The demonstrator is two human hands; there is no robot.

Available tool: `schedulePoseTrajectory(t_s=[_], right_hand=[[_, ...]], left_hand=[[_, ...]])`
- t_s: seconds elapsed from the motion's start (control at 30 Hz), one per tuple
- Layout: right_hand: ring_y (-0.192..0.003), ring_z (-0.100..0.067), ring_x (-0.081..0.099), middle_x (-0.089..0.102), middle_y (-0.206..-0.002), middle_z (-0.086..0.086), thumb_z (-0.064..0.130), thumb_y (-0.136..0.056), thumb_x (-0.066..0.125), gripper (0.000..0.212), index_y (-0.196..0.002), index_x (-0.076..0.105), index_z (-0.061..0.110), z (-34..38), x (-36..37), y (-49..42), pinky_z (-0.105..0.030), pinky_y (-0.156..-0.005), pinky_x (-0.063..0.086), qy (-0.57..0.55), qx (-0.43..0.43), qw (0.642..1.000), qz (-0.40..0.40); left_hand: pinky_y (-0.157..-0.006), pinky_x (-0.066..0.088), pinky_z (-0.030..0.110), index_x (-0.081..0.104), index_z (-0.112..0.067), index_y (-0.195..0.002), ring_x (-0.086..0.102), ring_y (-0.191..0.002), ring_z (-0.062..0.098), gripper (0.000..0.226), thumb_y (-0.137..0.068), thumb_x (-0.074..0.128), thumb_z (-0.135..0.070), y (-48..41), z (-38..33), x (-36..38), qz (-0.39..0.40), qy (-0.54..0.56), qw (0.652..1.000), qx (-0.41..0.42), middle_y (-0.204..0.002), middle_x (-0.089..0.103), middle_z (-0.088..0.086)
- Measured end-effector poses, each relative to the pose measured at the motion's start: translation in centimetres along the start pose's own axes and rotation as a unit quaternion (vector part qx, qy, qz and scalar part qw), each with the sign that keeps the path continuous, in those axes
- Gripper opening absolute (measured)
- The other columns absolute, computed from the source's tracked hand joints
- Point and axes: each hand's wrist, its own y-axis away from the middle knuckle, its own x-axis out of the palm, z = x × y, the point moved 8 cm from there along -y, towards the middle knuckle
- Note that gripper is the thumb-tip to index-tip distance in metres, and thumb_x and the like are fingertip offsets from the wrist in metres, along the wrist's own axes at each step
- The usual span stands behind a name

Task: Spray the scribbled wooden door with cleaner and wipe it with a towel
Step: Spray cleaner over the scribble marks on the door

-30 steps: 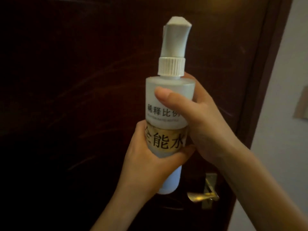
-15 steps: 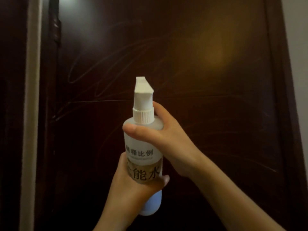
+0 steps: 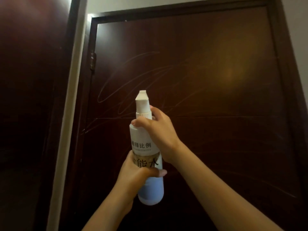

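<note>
Holding one spray bottle (image 3: 143,140) upright before one scribbled wooden door (image 3: 216,72), we count two hands: left hand (image 3: 133,175) wrapped round its lower body, right hand (image 3: 160,130) gripping its shoulder.

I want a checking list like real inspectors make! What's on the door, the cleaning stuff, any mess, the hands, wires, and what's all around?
Surface: dark wooden door, with pale scribbles looping across it.
Job's things: white spray bottle held upright in front of the door, nozzle on top; no towel seen.
Clutter: nothing seen.
Hands: left hand grips the bottle's lower body; right hand grips its shoulder just under the collar.
Cables: nothing seen.
Surroundings: hinge on the door's left edge, another dark panel at left, pale wall at right.
</note>
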Motion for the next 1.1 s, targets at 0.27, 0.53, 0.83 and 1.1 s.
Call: schedulePoseTrajectory(t_s=[0.27,0.53,0.83,1.1], right_hand=[[-0.078,-0.008,0.062,0.062,-0.086,0.008,0.023,-0.074,0.069,0.039,-0.111,0.057,0.019,3.7,1.7,2.2,-0.021,-0.062,0.046,0.022,-0.053,0.998,-0.025],[-0.077,-0.004,0.058,0.058,-0.089,0.011,0.020,-0.077,0.068,0.035,-0.110,0.056,0.020,7.0,2.8,3.1,-0.018,-0.060,0.042,0.040,-0.082,0.995,0.034],[-0.063,0.003,0.060,0.062,-0.080,0.010,0.018,-0.078,0.068,0.026,-0.102,0.059,0.018,7.4,-4.3,5.6,-0.011,-0.052,0.044,0.041,-0.063,0.995,-0.062],[-0.074,-0.016,0.061,0.062,-0.083,-0.001,0.030,-0.056,0.063,0.043,-0.096,0.058,0.016,9.0,-10.0,7.8,-0.030,-0.061,0.048,0.071,-0.052,0.991,-0.102]], left_hand=[[-0.085,0.045,0.023,0.048,-0.024,-0.122,0.051,-0.113,0.013,0.111,-0.016,0.079,-0.040,1.7,-2.2,-0.7,0.034,-0.050,0.998,0.013,-0.109,0.056,-0.016],[-0.076,0.049,0.027,0.052,-0.024,-0.106,0.061,-0.098,0.016,0.073,-0.044,0.088,-0.008,4.9,-5.1,-2.0,-0.017,-0.010,0.999,0.036,-0.100,0.064,-0.002],[-0.087,0.051,0.037,0.053,-0.020,-0.114,0.060,-0.104,0.018,0.088,-0.033,0.089,-0.011,5.2,-5.7,5.0,0.082,-0.008,0.996,-0.011,-0.105,0.064,-0.001],[-0.068,0.045,0.021,0.048,-0.027,-0.105,0.057,-0.089,0.004,0.074,-0.045,0.087,-0.004,6.9,-6.9,11.0,0.119,0.042,0.992,0.000,-0.099,0.061,-0.008]])
